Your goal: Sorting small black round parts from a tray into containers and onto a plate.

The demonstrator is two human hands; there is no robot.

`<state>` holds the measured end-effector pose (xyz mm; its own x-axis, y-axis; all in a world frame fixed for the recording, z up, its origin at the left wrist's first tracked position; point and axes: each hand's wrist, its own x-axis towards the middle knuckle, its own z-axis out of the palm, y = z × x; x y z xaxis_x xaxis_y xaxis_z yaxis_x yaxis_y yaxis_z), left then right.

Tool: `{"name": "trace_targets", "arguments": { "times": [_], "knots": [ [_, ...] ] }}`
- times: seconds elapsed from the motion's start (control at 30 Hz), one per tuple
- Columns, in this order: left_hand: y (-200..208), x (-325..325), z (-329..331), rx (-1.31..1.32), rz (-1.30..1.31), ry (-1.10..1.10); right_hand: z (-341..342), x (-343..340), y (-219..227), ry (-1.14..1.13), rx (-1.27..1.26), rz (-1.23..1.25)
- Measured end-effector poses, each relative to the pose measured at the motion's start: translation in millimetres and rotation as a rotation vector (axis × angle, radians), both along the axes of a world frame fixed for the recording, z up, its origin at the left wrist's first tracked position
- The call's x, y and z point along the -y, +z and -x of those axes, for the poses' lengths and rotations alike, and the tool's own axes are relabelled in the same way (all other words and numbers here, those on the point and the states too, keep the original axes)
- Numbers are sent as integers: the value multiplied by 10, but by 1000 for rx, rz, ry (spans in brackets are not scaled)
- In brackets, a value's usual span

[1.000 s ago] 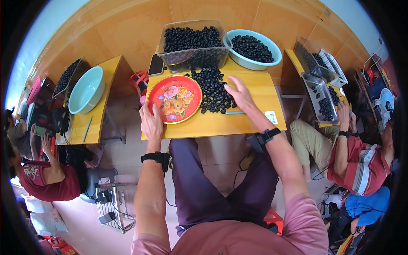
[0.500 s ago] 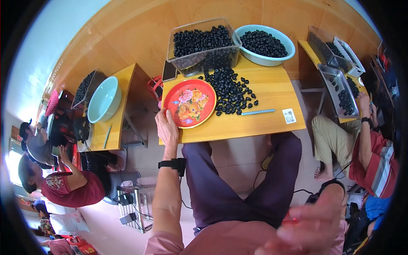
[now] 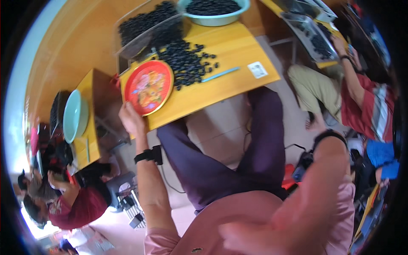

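Observation:
At the left edge of the yellow wooden table point(image 3: 231, 51) lies a round red tray point(image 3: 132, 80) with painted flowers and a gold rim. My left hand point(image 3: 132, 120) is closed at its lower left rim; blur softens the fingers. My right hand point(image 3: 263, 229) is raised close to the camera in front of my pink shirt, too smeared for its fingers to show. Beside the tray, small black round pieces point(image 3: 180, 61) spill over the tabletop from a clear plastic bin point(image 3: 157, 32). A light blue stick point(image 3: 221, 74) lies to their right.
Behind the table's front edge, a pale green basin point(image 3: 214, 19) holds more black pieces. A white label point(image 3: 257, 69) sits near the right corner. Another basin point(image 3: 76, 117) stands on the left table. A metal tray point(image 3: 299, 40) and a seated person point(image 3: 363, 102) are at right.
The view has tilted and shifted, so the table appears farther up and left. My right hand has swept leftward across my front. My left hand stays at the tray's rim.

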<state>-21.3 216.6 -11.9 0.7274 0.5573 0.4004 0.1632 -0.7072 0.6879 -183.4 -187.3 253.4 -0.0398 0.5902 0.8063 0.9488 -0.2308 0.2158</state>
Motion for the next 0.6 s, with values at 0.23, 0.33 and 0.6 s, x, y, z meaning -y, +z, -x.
{"name": "trace_targets", "arguments": {
  "times": [0.23,0.33,0.6],
  "knots": [
    [236,608,-38,2,14,39,112,479,5,-192,-265,-25],
    [211,258,230,128,-64,73,-660,360,-89,-223,-319,493],
    [368,584,278,93,-514,-346,-2182,176,-2125,-490,-699,46]
  ]
}}
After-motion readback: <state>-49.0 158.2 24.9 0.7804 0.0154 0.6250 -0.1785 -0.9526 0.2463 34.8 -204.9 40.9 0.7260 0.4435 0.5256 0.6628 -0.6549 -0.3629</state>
